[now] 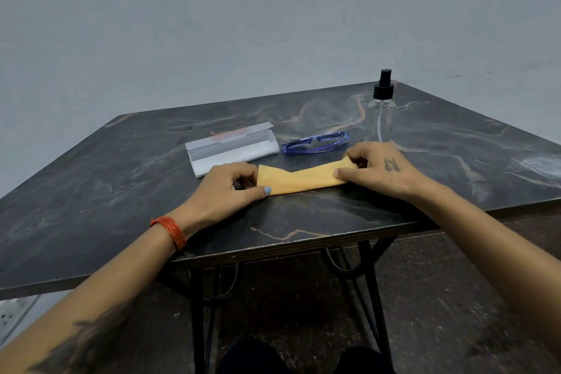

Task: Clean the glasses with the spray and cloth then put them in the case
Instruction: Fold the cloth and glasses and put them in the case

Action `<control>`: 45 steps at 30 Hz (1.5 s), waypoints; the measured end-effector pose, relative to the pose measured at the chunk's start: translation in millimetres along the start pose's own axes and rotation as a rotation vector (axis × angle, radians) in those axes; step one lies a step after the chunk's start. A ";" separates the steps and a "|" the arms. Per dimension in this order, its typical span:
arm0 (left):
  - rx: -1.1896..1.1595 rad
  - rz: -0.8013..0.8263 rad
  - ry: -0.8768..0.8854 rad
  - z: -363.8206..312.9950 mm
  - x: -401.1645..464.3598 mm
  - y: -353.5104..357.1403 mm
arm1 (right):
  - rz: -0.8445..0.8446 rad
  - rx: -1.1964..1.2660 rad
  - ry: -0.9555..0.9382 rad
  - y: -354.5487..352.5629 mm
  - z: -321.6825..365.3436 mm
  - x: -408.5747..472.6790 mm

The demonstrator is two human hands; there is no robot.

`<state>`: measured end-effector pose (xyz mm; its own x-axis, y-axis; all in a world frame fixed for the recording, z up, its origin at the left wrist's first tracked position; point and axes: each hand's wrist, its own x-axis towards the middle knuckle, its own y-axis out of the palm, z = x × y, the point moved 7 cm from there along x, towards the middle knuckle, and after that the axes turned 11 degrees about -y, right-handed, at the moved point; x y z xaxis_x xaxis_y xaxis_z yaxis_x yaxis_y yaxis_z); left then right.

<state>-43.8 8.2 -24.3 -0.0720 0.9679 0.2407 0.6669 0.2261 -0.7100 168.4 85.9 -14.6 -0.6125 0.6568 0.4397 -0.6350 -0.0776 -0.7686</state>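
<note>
A yellow-orange cloth (pixel 306 179) lies stretched on the dark marble table (pixel 121 191). My left hand (pixel 227 188) pinches its left end and my right hand (pixel 382 168) pinches its right end. Just behind the cloth lie the blue folded glasses (pixel 315 143). To their left sits the white case (pixel 230 147), open with its lid tipped back. A clear spray bottle with a black nozzle (pixel 384 100) stands upright at the back right, behind my right hand.
The table's near edge (pixel 303 244) runs just below my wrists, with black metal legs under it. A grey wall rises behind the table. Dark floor shows below.
</note>
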 end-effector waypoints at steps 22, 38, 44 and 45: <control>0.000 -0.032 0.022 -1.0 -7.5 -4.0 | -0.011 0.075 -0.202 -3.8 15.2 -6.4; 0.213 -0.100 0.166 -17.8 -14.2 -9.6 | -0.010 -0.013 -0.210 -1.3 11.0 -2.5; 0.039 0.042 -0.097 -3.9 7.6 -11.0 | -0.005 -0.053 -0.116 -0.5 3.9 14.5; 0.045 0.053 -0.126 -2.9 10.1 -11.4 | 0.002 -0.072 -0.099 -0.1 2.2 16.3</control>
<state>-50.0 15.1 -11.9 -0.1318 0.9841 0.1194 0.6382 0.1764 -0.7494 157.5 94.9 -6.3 -0.6595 0.5793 0.4791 -0.6007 -0.0229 -0.7992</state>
